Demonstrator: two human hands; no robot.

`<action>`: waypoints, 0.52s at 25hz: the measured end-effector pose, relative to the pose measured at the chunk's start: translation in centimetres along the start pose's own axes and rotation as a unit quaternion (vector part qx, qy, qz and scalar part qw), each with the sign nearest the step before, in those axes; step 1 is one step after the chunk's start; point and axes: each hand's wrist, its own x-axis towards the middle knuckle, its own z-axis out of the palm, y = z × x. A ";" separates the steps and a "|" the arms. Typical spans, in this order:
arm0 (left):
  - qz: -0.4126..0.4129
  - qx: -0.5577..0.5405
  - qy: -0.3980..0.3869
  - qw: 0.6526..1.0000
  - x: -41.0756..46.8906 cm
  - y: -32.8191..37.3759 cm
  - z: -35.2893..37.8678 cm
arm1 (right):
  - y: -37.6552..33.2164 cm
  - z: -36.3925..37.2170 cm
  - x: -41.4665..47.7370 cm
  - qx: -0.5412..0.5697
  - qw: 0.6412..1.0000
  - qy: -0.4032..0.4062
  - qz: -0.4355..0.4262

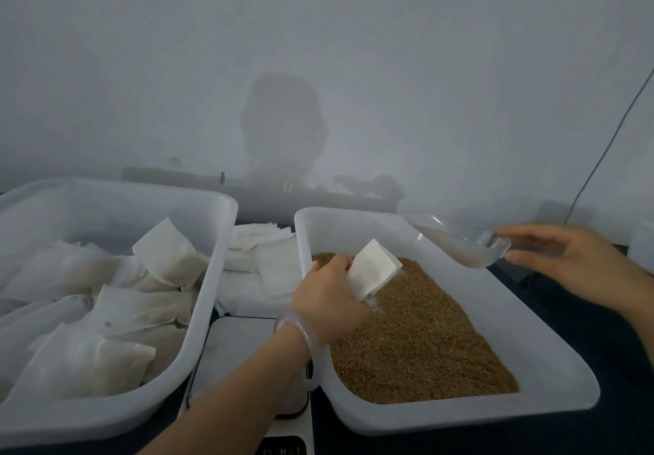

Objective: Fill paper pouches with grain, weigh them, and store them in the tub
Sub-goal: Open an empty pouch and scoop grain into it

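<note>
- White paper pouch [373,269] pinched in left hand [329,299], tilted low over brown grain [424,334] at far-left end of grain tray [552,394].
- Clear scoop [456,245] over tray's far-right corner; right hand [573,260] just beside its handle, fingers straight and loose (contact lost in blur).
- Filled pouches [88,313] heaped in tub [212,277], well apart from both hands.

Translucent, smooth plastic tubs [226,214]; matt white paper pouches [371,270]; clear, glossy scoop [463,245], probably plastic; granular brown grain [424,341].
</note>
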 end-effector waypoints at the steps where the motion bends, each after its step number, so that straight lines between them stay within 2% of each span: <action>1: 0.002 0.005 0.002 1.000 0.0 0.0 0.0 | 0.2 0.2 -0.1 0.005 1.000 -0.001 0.002; 8: 0.016 0.042 -0.002 0.999 -0.3 0.5 -0.2 | -2.1 -0.5 1.4 -0.092 0.992 -0.038 -0.077; 13: 0.031 0.054 -0.001 0.998 -0.3 0.3 -0.1 | -4.9 -0.9 3.3 -0.219 0.964 -0.052 -0.143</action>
